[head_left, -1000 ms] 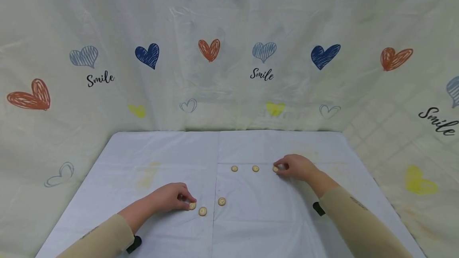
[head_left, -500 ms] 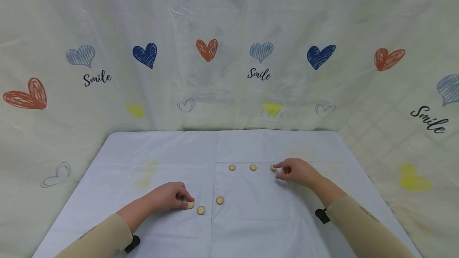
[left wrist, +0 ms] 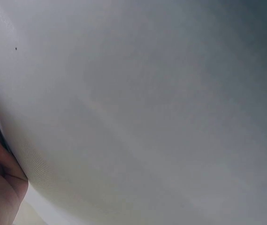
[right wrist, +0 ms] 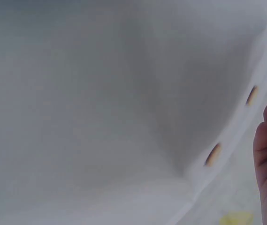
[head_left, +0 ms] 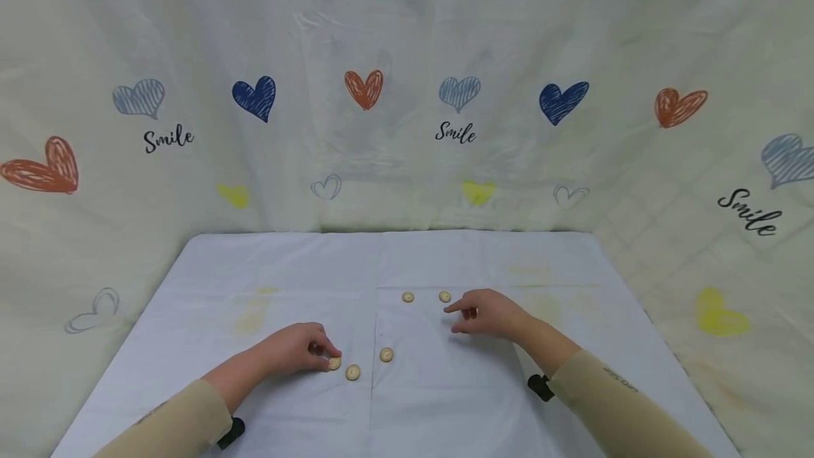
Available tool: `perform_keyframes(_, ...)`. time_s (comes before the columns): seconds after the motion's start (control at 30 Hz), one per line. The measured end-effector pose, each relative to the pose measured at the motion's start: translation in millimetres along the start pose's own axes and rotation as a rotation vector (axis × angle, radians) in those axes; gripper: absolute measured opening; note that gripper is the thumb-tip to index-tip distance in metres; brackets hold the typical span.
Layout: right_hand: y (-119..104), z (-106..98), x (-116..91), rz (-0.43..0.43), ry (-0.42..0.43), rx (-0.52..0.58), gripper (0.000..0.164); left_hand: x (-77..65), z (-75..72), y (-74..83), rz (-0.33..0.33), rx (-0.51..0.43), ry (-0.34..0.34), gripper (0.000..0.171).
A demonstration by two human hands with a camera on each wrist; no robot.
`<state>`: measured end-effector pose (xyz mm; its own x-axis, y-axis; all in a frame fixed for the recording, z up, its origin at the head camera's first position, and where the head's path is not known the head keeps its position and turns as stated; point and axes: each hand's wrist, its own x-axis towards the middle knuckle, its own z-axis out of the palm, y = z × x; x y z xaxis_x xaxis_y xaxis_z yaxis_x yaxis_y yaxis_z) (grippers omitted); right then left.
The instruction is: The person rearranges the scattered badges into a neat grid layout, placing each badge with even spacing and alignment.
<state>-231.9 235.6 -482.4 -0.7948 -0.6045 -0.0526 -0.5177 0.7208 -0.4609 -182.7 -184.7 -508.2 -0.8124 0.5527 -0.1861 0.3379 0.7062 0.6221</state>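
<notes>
My left hand (head_left: 295, 348) pinches a round, pale wooden button (head_left: 335, 364) at the table's left front, finger and thumb at its edge. Right beside it lies a second button (head_left: 352, 372). A third button (head_left: 386, 355) is slightly farther back and to the right. In the back row, one button (head_left: 408, 297) and its neighbour (head_left: 444, 297) lie flat. My right hand (head_left: 490, 312) hovers just right of these with its index finger extended, holding nothing; it hides the row's right-hand button. The right wrist view shows several fingers (right wrist: 263, 145) near a button (right wrist: 213, 154), apart from it.
A white cloth (head_left: 445, 401) with creases and faint yellow stains covers the table. Behind it hangs a pale curtain (head_left: 407, 27) printed with hearts and "Smile". Dark wrist devices show below both sleeves, one at the left wrist (head_left: 231, 434) and one at the right (head_left: 540, 388).
My right hand has let go of the right-hand button of the back row and moved left, over it. The left hand keeps its place on its button. The head view has shifted slightly.
</notes>
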Motion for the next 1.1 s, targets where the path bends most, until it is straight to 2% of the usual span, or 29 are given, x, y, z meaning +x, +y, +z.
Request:
perform_keyframes(0.2, -32, 18, 25, -0.059, -0.091, -0.030, 0.036, 0.5, 1.1, -1.4, -0.010, 0.001, -0.001, 0.020)
perform_keyframes(0.47, -70, 37, 51, -0.180, -0.149, -0.015, 0.035, 1.1, 1.5, -2.8, -0.013, 0.010, -0.005, 0.020)
perform_keyframes(0.63, -78, 46, 58, -0.213, -0.163, -0.037, 0.034, 2.2, 1.9, -3.3, -0.011, 0.010, -0.007, 0.020)
perform_keyframes(0.83, -82, 51, 60, -0.194, -0.206, -0.037, 0.030, 2.1, 0.9, -0.4, -0.009, 0.015, -0.008, 0.020)
perform_keyframes(1.1, -87, 55, 64, -0.201, -0.235, -0.108, 0.030, -1.1, -2.1, -0.3, 0.021, -0.007, -0.013, 0.021)
